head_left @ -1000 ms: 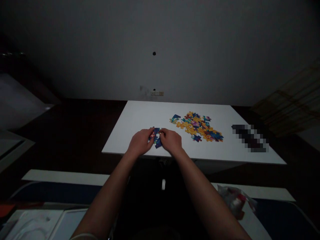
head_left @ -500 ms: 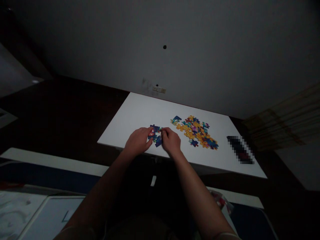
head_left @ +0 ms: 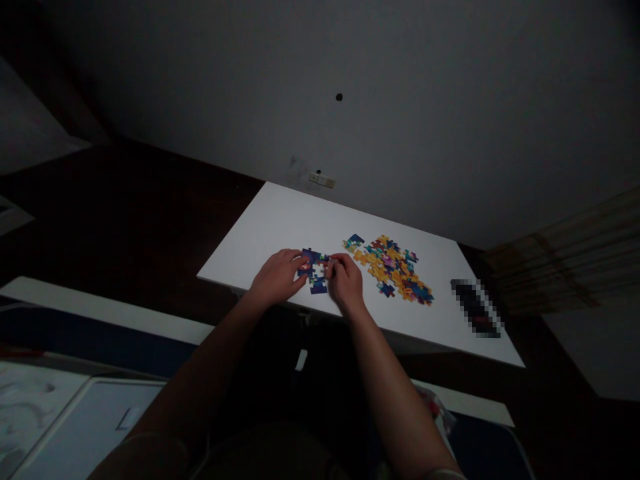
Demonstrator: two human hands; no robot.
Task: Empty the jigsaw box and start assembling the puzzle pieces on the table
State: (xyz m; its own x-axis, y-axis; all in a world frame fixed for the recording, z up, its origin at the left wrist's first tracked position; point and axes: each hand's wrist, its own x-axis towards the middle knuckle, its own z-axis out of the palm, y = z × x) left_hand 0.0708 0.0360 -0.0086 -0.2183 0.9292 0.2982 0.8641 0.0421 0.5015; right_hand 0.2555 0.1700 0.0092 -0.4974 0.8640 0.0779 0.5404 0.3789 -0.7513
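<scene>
A small joined patch of dark blue puzzle pieces lies near the front edge of a white table. My left hand rests on the table with its fingertips against the patch's left side. My right hand presses on the patch's right side, fingers pinched at a piece on its upper right corner. A loose heap of orange, blue and teal puzzle pieces lies just to the right of my right hand.
A blurred dark flat object lies near the table's right end. A grey wall with a small socket stands behind the table. White boards and a crumpled bag lie low in front.
The view has swung a little, so the table sits more tilted in the frame. Both hands stay on the blue patch; the right fingers have shifted to its upper right corner.
</scene>
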